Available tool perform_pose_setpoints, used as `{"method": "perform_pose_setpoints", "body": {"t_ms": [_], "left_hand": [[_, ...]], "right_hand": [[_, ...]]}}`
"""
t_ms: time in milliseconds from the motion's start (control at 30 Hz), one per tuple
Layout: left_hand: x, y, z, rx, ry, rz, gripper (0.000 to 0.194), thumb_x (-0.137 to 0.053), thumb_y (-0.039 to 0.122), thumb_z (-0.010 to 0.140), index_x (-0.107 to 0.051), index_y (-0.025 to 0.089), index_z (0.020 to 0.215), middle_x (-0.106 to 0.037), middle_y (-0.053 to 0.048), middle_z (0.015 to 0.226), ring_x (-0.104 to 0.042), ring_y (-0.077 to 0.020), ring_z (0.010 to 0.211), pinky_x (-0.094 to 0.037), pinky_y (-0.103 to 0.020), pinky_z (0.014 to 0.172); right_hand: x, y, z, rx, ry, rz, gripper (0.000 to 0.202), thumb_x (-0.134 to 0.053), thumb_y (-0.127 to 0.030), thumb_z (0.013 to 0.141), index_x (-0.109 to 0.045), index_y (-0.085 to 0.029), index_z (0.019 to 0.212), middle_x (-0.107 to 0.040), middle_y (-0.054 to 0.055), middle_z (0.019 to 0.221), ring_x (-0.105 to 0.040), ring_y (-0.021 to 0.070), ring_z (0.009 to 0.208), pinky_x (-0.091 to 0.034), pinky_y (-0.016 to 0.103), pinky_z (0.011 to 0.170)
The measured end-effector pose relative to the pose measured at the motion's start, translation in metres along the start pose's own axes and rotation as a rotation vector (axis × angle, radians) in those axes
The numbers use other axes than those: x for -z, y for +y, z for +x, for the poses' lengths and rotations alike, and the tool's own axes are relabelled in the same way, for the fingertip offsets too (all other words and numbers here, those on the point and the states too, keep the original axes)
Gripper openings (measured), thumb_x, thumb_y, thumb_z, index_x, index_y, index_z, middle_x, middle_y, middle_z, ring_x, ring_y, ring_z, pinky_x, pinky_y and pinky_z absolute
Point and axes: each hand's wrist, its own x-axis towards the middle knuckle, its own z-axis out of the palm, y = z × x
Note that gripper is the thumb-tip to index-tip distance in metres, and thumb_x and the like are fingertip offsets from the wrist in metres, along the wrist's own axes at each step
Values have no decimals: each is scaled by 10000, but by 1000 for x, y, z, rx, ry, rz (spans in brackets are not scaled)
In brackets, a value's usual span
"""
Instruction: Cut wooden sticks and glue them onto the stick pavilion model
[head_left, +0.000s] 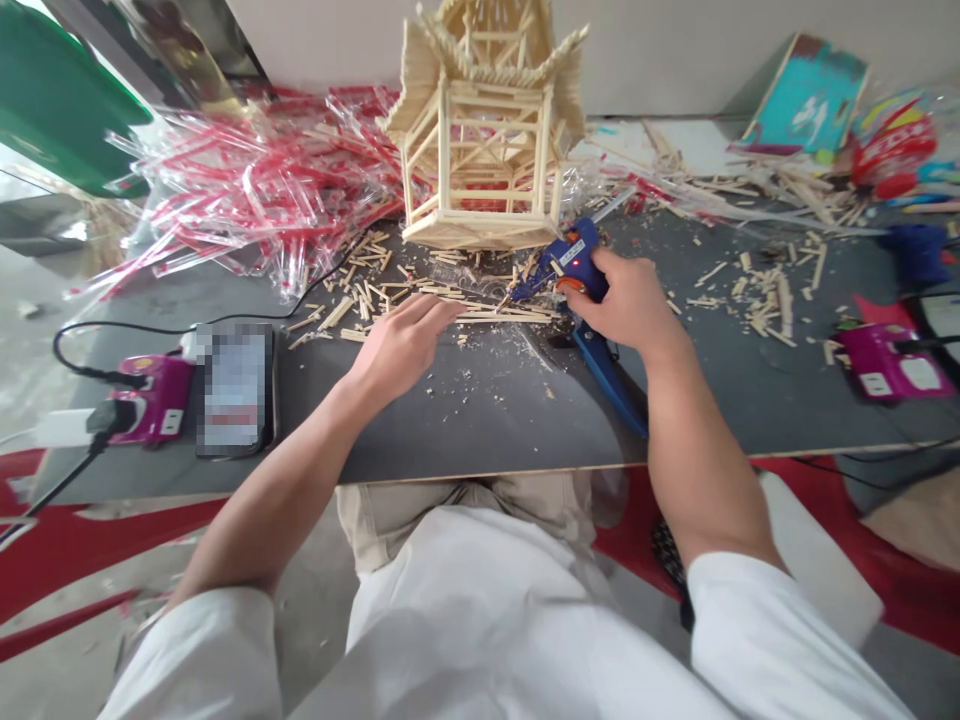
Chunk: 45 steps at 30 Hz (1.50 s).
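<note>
My left hand (pixel 401 345) lies palm down on the desk, its fingers stretched flat against the left end of a row of thin wooden sticks (pixel 510 314). My right hand (pixel 626 300) is closed around a blue glue gun (pixel 576 250) with an orange trigger; the hand partly covers its body. Below that hand, a long blue handle (pixel 611 385) reaches toward the desk's front edge; what it belongs to is unclear. Just behind both hands stands a pagoda-like model (pixel 495 150) built of wooden sticks.
Clear plastic wrappers with red strips (pixel 277 180) are heaped at the back left. A phone (pixel 236 390) lies beside a purple power adapter (pixel 154 400) with cables. Another purple adapter (pixel 892 362) sits at the right. Short stick offcuts (pixel 776 300) litter the dark desk (pixel 465 430).
</note>
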Motion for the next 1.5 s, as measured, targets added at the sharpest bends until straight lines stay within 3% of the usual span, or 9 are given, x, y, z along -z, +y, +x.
{"method": "perform_pose_setpoints", "body": {"t_ms": [200,333,500,700,900,1067,1167,1333,1500], "left_hand": [[2,1,1,35,36,-38,343,-381,168,1106,-686,176,1263,-766,-112,1123,-707,-206,1052,-590,-363,937],[0,1,-1,49,51,-90,317,-413,186,1109,-693,176,1259,-782,-105,1149,-721,-196,1061,-593,-354,947],[-2,2,-1,19,81,-105,277,-452,208,1116,-697,178,1242,-794,-84,1126,-728,-183,1028,-591,-337,924],[-4,2,-1,58,84,-118,244,-485,257,1122,-677,180,1250,-797,-89,1153,-749,-186,1065,-597,-345,949],[-7,4,-3,126,83,-148,301,-510,300,1123,-561,180,1395,-818,-72,1093,-779,-175,1088,-615,-309,933],[-8,4,-5,146,48,-100,358,-532,316,1115,-518,194,1452,-815,-68,1118,-779,-183,1112,-614,-311,967],[-8,3,-5,120,59,-64,378,-524,322,1118,-497,193,1473,-811,-85,1147,-772,-200,1142,-618,-313,958],[-6,-2,-6,57,125,32,361,-506,320,1123,-504,175,1454,-797,-130,1173,-779,-214,1096,-628,-294,852],[-1,-4,-8,5,148,121,375,-491,288,1126,-498,165,1479,-793,-130,1126,-775,-201,1014,-629,-292,819]], "right_hand": [[9,11,-1,-104,61,-41,180,-682,-414,874,-646,-251,942,-688,83,797,-692,324,800,-545,471,864],[8,33,-1,-145,92,-53,452,-793,-512,800,-712,-209,1125,-780,133,1042,-730,389,973,-545,556,976],[4,48,-2,-206,-20,-36,577,-849,-561,745,-753,-164,1152,-783,176,1083,-737,423,1034,-574,575,944],[1,43,-1,-227,41,8,553,-861,-521,744,-755,-165,1155,-743,188,1156,-709,405,1083,-555,590,1006],[21,-9,-8,-87,249,150,325,-639,-473,968,-731,-237,1172,-713,135,1236,-717,306,1017,-580,476,952],[29,-86,-15,285,86,263,152,-616,-361,1024,-755,-302,1008,-782,50,1056,-694,299,1066,-533,497,1011],[14,-111,-8,459,42,317,128,-645,-269,1012,-759,-288,956,-786,38,932,-670,286,1020,-552,458,892],[-14,-124,9,437,-41,343,145,-643,-152,976,-731,-267,959,-752,46,947,-663,265,1024,-549,418,835],[-22,-132,8,321,68,397,126,-656,-148,949,-707,-261,923,-722,50,989,-676,250,994,-548,428,880]]}}
